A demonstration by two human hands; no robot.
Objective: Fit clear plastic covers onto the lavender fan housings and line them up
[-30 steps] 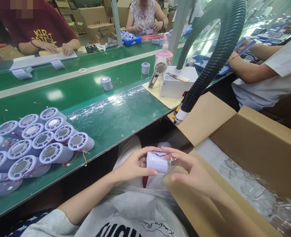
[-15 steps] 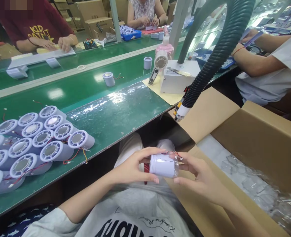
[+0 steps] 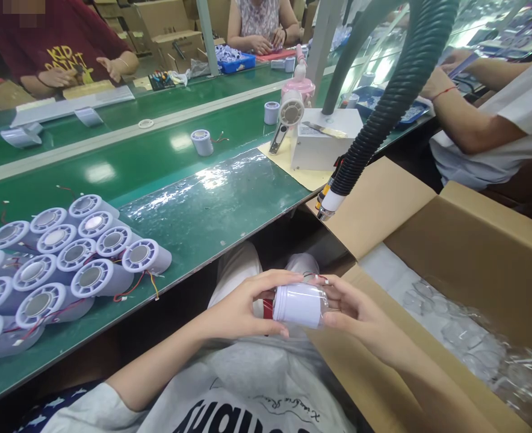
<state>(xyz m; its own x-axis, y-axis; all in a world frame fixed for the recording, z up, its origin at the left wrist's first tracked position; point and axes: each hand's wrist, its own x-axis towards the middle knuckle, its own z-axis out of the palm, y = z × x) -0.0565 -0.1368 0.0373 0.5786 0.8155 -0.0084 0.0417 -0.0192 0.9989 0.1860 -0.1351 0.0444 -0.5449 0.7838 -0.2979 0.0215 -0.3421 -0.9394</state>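
Observation:
Above my lap, a pale lavender cylindrical housing [image 3: 298,304] lies on its side between both hands. My left hand [image 3: 252,300] curls round its ridged left end, thumb below and fingers above. At the opposite end my right hand [image 3: 356,307] grips a clear plastic sleeve [image 3: 324,304] that partly surrounds the housing. Thin red and dark wires [image 3: 315,276] stick out above it near the right fingers. On the bench to the left stand several similar lavender housings [image 3: 142,255] in rows, with grey discs in their ends and loose wires.
An open cardboard box [image 3: 473,240] at right contains clear plastic pieces [image 3: 469,337]. A black corrugated hose [image 3: 378,126] hangs over its flap. On the green bench [image 3: 194,204] are a white box-shaped device [image 3: 324,141], a pink fan [image 3: 293,108] and a utility knife [image 3: 278,137]. Co-workers sit across and at right.
The housing has turned slightly in my hands, and its wires have shifted behind the upper edge. My right fingers have closed further round the clear sleeve.

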